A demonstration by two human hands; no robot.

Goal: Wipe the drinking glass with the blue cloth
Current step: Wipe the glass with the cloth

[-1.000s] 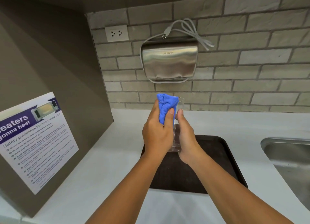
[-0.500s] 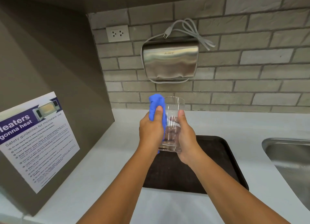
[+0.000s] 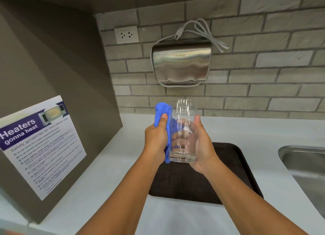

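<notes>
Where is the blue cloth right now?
In the head view the blue cloth is centre frame, gripped in the left hand and pressed against the left side of the drinking glass, which the right hand holds above the dark tray.

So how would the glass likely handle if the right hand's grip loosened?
The glass is clear and smooth-walled, so probably slippery and breakable. Only the right hand wraps it; the left hand presses the cloth against its side. Its thick base suggests some weight.

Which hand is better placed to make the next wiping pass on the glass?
Left, probably. The left hand already holds the blue cloth pressed against the side of the drinking glass. The right hand has the glass in its grip, upright above the tray.
</notes>
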